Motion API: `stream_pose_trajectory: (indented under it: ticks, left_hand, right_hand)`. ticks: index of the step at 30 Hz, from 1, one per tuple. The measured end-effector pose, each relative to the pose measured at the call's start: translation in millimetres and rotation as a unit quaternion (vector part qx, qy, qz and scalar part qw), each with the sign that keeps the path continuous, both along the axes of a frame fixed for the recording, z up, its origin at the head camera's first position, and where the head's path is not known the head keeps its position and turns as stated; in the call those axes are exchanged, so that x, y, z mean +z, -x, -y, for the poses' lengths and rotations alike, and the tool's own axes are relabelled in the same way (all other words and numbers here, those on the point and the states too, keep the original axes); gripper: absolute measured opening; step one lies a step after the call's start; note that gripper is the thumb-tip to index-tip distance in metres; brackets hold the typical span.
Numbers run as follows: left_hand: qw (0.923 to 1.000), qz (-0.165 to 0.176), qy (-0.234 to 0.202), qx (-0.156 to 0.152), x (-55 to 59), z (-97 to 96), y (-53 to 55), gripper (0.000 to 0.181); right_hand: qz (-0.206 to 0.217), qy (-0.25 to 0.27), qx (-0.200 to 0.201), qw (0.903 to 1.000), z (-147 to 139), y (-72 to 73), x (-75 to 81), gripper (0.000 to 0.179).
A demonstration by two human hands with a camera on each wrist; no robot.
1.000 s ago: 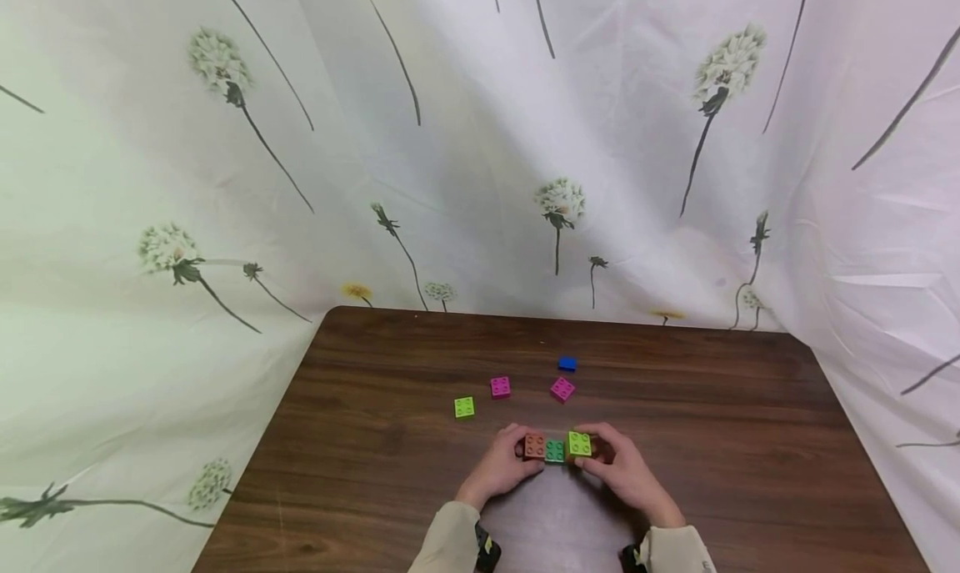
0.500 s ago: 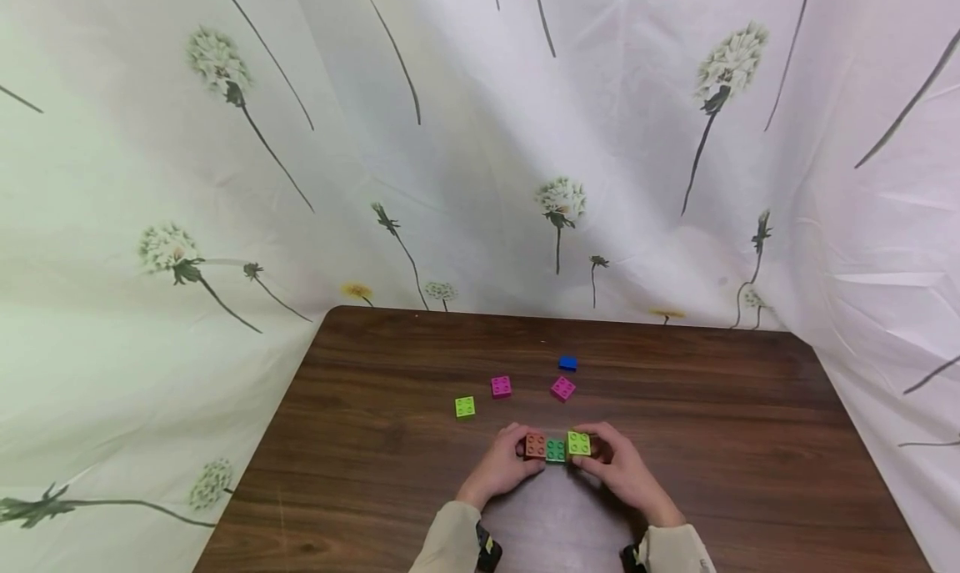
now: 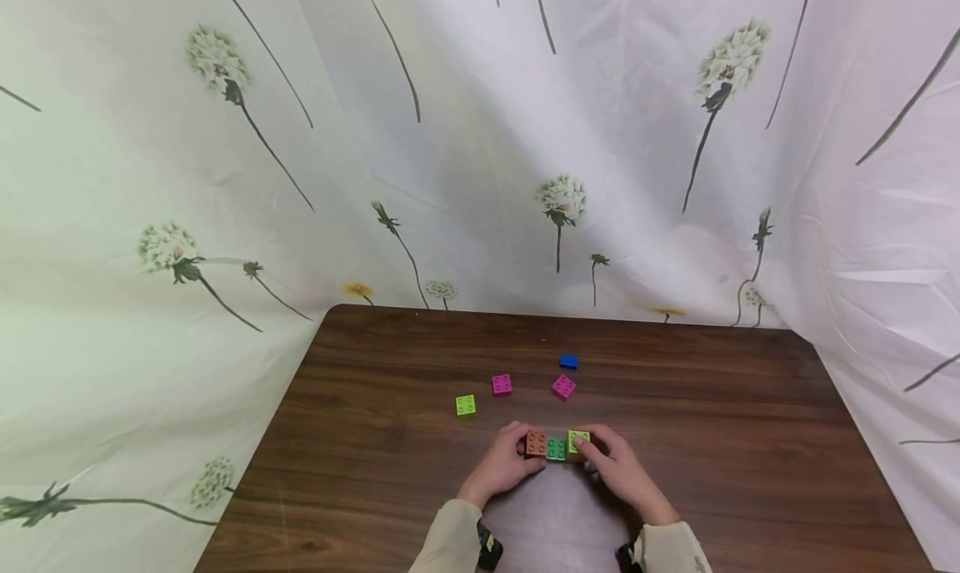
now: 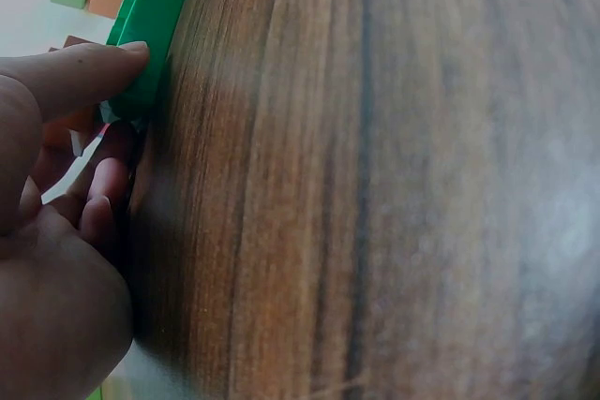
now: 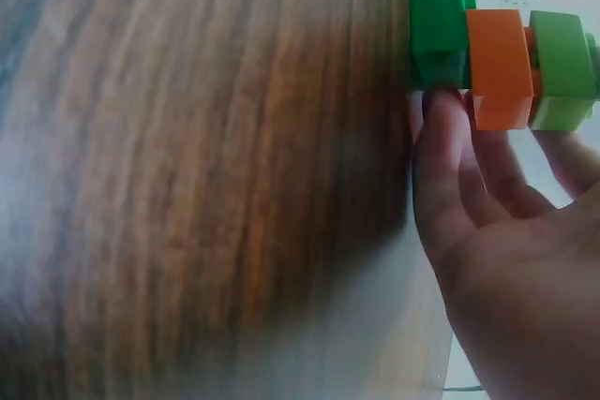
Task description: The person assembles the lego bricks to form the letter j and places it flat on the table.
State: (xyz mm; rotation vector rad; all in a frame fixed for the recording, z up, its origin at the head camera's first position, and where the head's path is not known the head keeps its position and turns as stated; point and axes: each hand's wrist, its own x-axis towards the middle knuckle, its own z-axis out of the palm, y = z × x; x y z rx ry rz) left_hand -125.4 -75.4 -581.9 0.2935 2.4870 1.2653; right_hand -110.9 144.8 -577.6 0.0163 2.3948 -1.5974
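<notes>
In the middle of the table, a long green building brick (image 3: 556, 449) carries an orange brick (image 3: 536, 444) at its left end. At its right end sits another orange brick (image 5: 500, 67), with a light green brick (image 3: 576, 434) on top; studs show in a narrow gap between these two. My left hand (image 3: 501, 466) grips the left end, its thumb against the green brick's near side and fingers behind. My right hand (image 3: 624, 474) is at the right end, thumb over the light green brick's top, other fingers bent against the end of the stack.
Beyond the hands lie a loose lime brick (image 3: 466, 405), two magenta bricks, one to the left (image 3: 502, 385) and one turned at an angle (image 3: 564, 387), and a blue brick (image 3: 568, 362). A flower-print cloth (image 3: 480, 181) hangs behind the dark wooden table (image 3: 360, 473).
My right thumb has moved from the light green brick's near side up onto its top. My left hand keeps its grip, and the loose bricks lie as before.
</notes>
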Motion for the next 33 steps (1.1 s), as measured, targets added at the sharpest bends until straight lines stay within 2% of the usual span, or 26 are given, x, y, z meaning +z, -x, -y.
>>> stream_pose_trajectory:
  ticks: [7,15,33]
  left_hand:
    - [1.0000,-0.006,-0.006,-0.003,0.9,0.7,-1.0,0.037]
    - [0.9998,-0.021,-0.004,-0.002,-1.4,0.3,-0.1,0.039]
    - [0.9997,-0.024,-0.002,-0.005,-3.2,-0.6,0.0,0.039]
  right_hand:
    - [0.030,0.031,-0.011,0.9990,3.2,1.9,-7.3,0.033]
    - [0.026,0.043,-0.021,0.9985,5.0,1.2,-9.9,0.036]
    - [0.036,0.045,-0.030,0.9979,4.6,0.3,-6.5,0.035]
